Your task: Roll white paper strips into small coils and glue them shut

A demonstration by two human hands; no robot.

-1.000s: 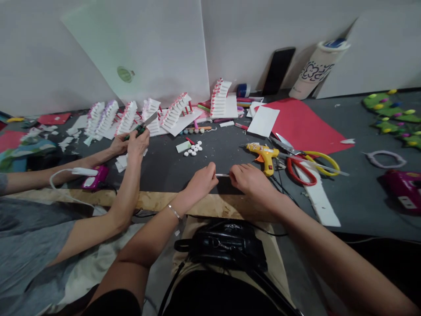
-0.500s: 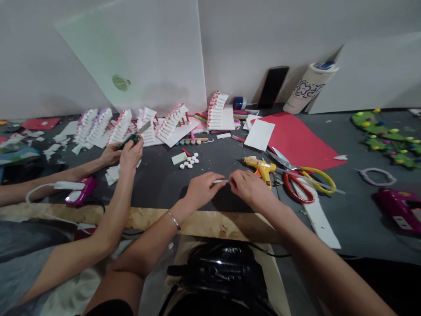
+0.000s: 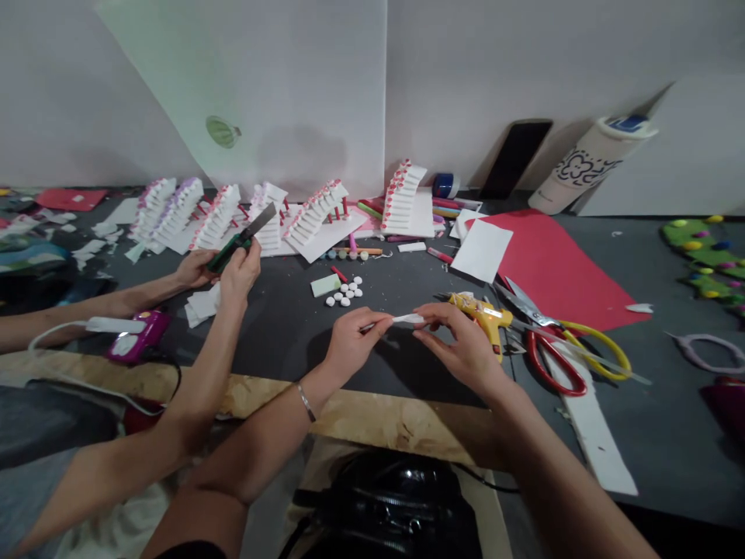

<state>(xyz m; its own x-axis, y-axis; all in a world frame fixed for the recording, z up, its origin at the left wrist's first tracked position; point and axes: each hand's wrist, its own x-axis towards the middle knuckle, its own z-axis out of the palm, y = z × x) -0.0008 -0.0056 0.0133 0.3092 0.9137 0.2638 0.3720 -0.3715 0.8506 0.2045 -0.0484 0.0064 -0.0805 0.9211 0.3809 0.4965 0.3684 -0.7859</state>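
Observation:
My left hand (image 3: 356, 340) and my right hand (image 3: 459, 341) meet above the dark table, fingers pinched. Between their fingertips stretches a small narrow white strip (image 3: 407, 319), seemingly paper, gripped at both ends. Its far ends are hidden by my fingers. Just beyond my left hand lie several white round pieces (image 3: 345, 293) and a pale green rectangle (image 3: 324, 285). A yellow glue gun (image 3: 487, 317) rests right beside my right hand. Farther right are scissors (image 3: 552, 330) with red and yellow handles, lying partly over a white strip of board (image 3: 599, 435).
To the left a co-worker's hands (image 3: 233, 268) hold a dark green knife (image 3: 233, 250). Several white stair-like models (image 3: 317, 213) line the back, near red paper (image 3: 559, 264), a white card (image 3: 482, 248), a leaning phone (image 3: 517, 159) and a white tumbler (image 3: 587, 167).
My right hand has opened its grip outward and turned, so more of the white strip shows between my hands. The view has shifted slightly. The co-worker's knife has tilted more upright.

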